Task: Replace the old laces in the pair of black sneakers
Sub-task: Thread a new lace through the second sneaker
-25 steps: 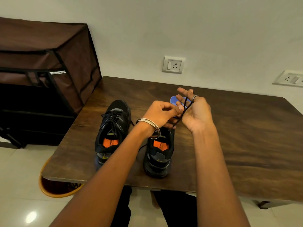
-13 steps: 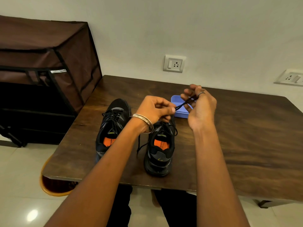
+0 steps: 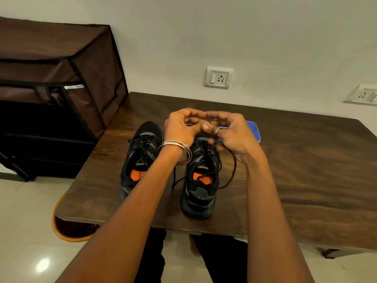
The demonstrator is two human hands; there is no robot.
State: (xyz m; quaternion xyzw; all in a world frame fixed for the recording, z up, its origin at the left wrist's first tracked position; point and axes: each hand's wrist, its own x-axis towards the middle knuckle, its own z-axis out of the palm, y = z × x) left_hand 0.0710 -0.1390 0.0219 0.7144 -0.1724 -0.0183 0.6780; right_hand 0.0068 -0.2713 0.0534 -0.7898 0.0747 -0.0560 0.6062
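Sneakers (image 3: 200, 180) on table (image 3: 306, 170), both hands' fingers (image 3: 191, 114) curled, grip unclear, hiding blue tray (image 3: 254, 130)

Dark wood-grain table (image 3: 306, 180) against a plain pale wall (image 3: 224, 33). Brown fabric-covered cabinet (image 3: 61, 78) at 10 o'clock. Wall socket plate (image 3: 218, 77) at 12 o'clock; a second socket plate (image 3: 364, 96) at 2 o'clock. Glossy pale tiled floor (image 3: 24, 231) with a light reflection (image 3: 42, 265) at 8 o'clock.

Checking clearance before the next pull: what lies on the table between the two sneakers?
Head view: the left forearm crosses above the gap; a loose lace end from the right sneaker dangles there beside the left sneaker.
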